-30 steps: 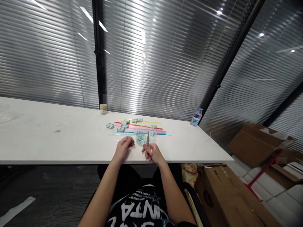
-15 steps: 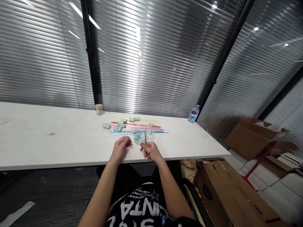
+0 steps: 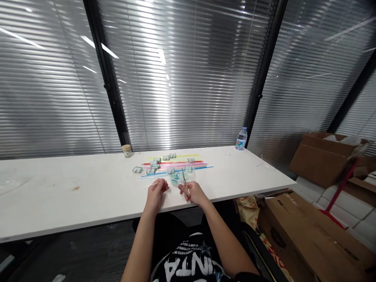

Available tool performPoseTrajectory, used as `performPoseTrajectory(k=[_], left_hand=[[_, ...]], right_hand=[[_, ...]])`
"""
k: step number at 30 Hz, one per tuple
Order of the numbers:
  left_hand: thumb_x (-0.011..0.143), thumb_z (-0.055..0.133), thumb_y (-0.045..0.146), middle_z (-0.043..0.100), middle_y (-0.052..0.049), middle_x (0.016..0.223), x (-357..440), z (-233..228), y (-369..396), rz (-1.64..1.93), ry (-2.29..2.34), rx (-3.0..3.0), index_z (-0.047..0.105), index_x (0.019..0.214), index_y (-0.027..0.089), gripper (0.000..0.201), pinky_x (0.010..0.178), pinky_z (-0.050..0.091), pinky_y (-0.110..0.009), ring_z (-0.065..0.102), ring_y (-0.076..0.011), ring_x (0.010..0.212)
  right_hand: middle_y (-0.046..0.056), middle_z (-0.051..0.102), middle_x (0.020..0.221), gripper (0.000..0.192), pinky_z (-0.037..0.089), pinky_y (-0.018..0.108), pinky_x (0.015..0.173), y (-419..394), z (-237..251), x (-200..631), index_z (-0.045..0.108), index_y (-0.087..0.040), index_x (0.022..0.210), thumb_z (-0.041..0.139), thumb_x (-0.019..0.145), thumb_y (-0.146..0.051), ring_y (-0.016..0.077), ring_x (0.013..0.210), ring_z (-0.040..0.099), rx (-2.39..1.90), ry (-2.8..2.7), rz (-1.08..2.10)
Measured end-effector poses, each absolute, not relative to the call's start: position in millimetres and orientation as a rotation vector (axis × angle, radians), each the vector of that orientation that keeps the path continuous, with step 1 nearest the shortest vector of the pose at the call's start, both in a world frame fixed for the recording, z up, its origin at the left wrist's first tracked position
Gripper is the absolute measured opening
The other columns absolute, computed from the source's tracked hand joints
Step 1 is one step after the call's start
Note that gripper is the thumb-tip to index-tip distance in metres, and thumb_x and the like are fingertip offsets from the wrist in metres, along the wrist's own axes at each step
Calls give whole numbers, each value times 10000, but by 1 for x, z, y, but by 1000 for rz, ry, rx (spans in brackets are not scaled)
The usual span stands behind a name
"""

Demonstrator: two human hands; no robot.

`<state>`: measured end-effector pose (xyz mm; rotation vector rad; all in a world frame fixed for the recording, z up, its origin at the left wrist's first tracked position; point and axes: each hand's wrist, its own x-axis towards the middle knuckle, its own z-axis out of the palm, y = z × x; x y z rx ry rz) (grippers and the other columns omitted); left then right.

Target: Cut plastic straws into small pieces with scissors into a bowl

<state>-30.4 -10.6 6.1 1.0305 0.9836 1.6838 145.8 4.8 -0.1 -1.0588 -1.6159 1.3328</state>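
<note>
My left hand (image 3: 158, 192) is closed in a pinch near the front of the white table (image 3: 108, 192). A thin, pale, straw-like strip (image 3: 149, 185) sticks out from its fingers to the left. My right hand (image 3: 194, 192) is wrapped round a pair of scissors (image 3: 185, 182), whose blades point away from me. Just beyond the hands is a clear plastic bowl (image 3: 176, 181) with small blue-green pieces in it. Behind it lie thin coloured strips: blue (image 3: 204, 168), pink (image 3: 202, 164), red (image 3: 196, 161) and yellow (image 3: 192, 155). Several small green-and-white packets (image 3: 137, 169) rest among them.
A lidded jar (image 3: 126, 150) stands at the table's back edge, and a water bottle (image 3: 241, 139) at the back right corner. Cardboard boxes (image 3: 308, 231) and a red-handled tool (image 3: 337, 192) are on the floor to the right. Blinds (image 3: 188, 98) hang behind the table.
The camera view has tilted and shifted, so the table's contents appear slightly lower and mostly further right. Both hands keep nearly the same pose, with the scissors still in my right hand.
</note>
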Motion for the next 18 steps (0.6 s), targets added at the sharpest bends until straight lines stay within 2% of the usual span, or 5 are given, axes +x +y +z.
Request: performPoseTrajectory(k=[7, 18], left_hand=[[623, 766, 517, 577, -6, 712, -31, 5, -9, 1678, 982, 1014, 606, 697, 177, 382, 649, 462, -258, 541, -118, 635], [592, 791, 505, 584, -10, 752, -33, 3, -7, 1681, 991, 975, 613, 721, 168, 402, 653, 470, -258, 545, -118, 655]], right_hand=[[-33, 480, 408, 469, 267, 218, 345, 5, -2, 146, 603, -167, 659, 608, 794, -616, 87, 314, 389, -1077, -1655, 1280], [-28, 490, 404, 499, 262, 192, 355, 4, 3, 148, 595, -139, 643, 599, 811, -608, 61, 314, 379, -1037, -1666, 1402]])
